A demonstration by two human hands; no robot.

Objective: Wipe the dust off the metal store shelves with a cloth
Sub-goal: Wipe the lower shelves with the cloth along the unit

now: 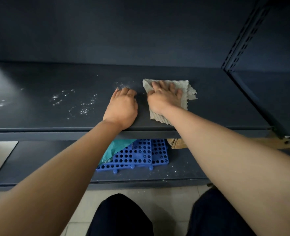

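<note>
A dark metal shelf (217,103) runs across the view at arm's reach. A grey ribbed cloth (183,86) lies flat on it, right of centre. My right hand (164,97) presses down on the cloth with its fingers spread and straight. Just left of it, my left hand (122,106) rests on the bare shelf with its fingers curled under and nothing in it. White dust specks (72,101) are scattered over the shelf to the left of my hands.
Blue perforated plastic mats (140,154), a teal sheet (117,147) and brown paper (176,143) lie on the lower shelf (38,160). A slotted upright post (243,41) stands at the right. My dark-trousered knees are over the tiled floor (166,201).
</note>
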